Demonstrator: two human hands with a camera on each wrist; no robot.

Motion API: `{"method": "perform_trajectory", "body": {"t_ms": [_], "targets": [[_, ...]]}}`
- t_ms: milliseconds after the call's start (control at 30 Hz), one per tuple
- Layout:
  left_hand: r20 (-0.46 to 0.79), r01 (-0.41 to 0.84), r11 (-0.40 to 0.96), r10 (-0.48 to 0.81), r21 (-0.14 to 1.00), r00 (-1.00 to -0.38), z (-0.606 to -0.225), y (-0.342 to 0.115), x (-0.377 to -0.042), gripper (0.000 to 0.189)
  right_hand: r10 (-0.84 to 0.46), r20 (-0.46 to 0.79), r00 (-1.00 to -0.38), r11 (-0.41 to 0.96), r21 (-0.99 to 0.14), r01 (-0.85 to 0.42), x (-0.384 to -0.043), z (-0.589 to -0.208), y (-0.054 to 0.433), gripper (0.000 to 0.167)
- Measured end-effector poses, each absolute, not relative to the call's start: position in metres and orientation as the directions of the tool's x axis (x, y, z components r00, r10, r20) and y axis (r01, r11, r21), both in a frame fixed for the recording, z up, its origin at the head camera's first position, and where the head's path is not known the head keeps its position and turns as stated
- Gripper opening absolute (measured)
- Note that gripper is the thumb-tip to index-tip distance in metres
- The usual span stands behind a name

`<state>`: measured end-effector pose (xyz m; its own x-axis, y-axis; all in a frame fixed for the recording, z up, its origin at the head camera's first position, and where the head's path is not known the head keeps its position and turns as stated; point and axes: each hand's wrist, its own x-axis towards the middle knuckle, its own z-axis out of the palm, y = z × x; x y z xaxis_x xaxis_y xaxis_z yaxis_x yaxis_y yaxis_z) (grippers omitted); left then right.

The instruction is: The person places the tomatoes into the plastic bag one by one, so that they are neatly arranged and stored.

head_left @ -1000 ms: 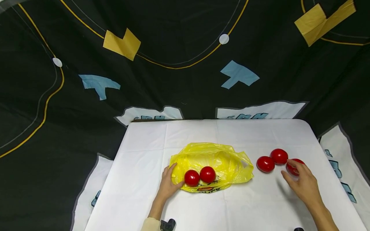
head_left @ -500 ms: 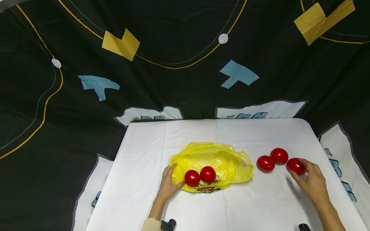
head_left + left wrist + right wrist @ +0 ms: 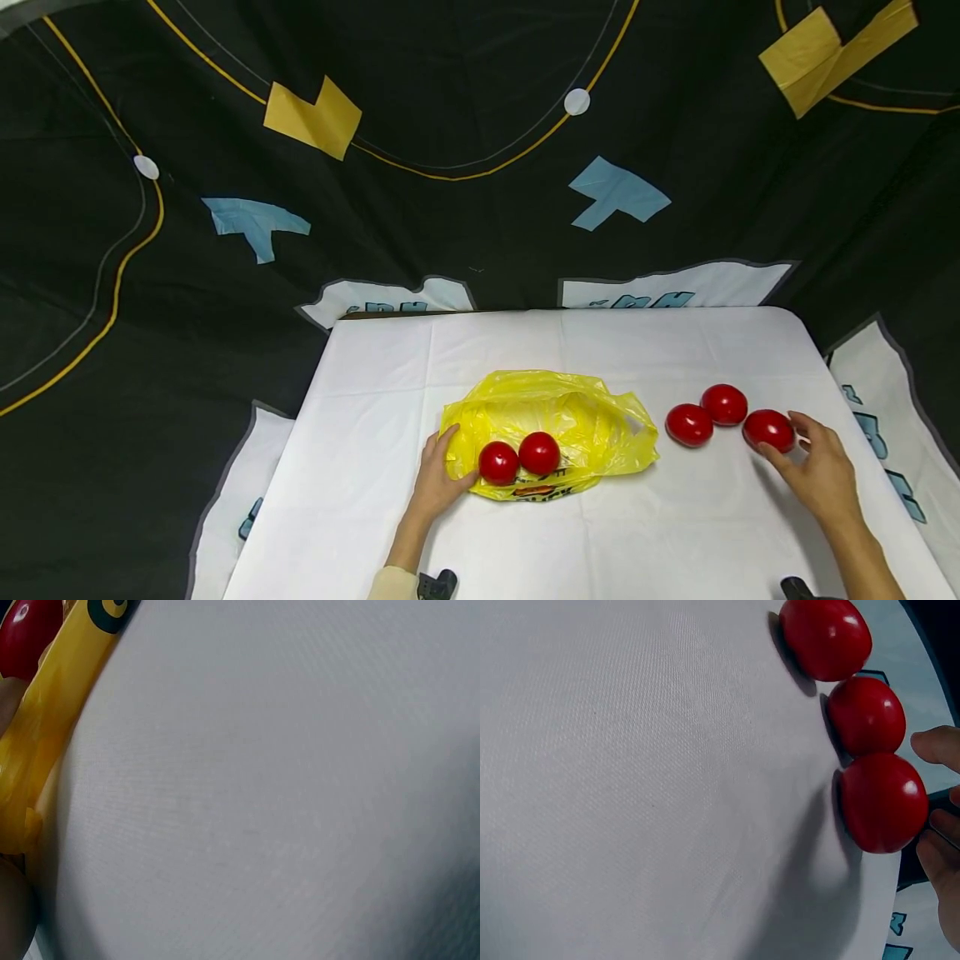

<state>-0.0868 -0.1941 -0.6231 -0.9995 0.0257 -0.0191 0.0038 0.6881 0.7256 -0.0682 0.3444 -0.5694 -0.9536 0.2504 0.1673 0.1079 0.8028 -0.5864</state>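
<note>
In the head view, my left hand (image 3: 438, 481) rests at the left end of a crumpled yellow plastic bag (image 3: 600, 446), fingers and thumb spread along its edge. Two glossy red balls, a left one (image 3: 498, 462) and a right one (image 3: 539, 453), sit on the bag's near side; the thumb tip is right beside the left one. My right hand (image 3: 821, 467) is at the right of the table, its parted thumb and fingers beside the nearest of three red rounded balls (image 3: 768, 430). The right wrist view shows a small gap between those fingers (image 3: 937, 746) and the balls (image 3: 883, 802).
The other two red balls, one farther back (image 3: 724, 405) and one to the left (image 3: 689, 426), sit close to the nearest one. A white cloth (image 3: 510, 550) covers the table. Behind it hangs a dark curtain (image 3: 465, 225) with yellow and blue patches.
The right hand has drawn back to the right, from over the nearest red ball to beside it, showing more of the ball. The left hand and the bag have stayed put.
</note>
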Motion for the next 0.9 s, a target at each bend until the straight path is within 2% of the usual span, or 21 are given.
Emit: {"method": "perform_trajectory", "body": {"t_ms": [367,533,633,900], "targets": [[-0.008,0.017,0.685,0.033,0.729,-0.999,-0.622,-0.195,-0.087,0.085,0.277,0.067,-0.959,0.774,-0.606,0.181,-0.076,-0.593,0.363,0.080],[-0.011,0.016,0.685,0.034,0.729,-0.999,-0.622,-0.195,-0.086,0.084,0.282,-0.007,-0.959,0.722,-0.657,0.217,-0.076,-0.582,0.358,0.083],[-0.021,0.002,0.683,0.026,0.730,-0.999,-0.621,-0.194,-0.086,0.085,0.286,-0.041,-0.957,0.721,-0.649,0.243,-0.078,-0.578,0.354,0.083],[-0.025,-0.006,0.682,0.019,0.731,-1.000,-0.622,-0.194,-0.086,0.085,0.262,-0.042,-0.964,0.755,-0.614,0.232,-0.080,-0.587,0.351,0.085]]}}
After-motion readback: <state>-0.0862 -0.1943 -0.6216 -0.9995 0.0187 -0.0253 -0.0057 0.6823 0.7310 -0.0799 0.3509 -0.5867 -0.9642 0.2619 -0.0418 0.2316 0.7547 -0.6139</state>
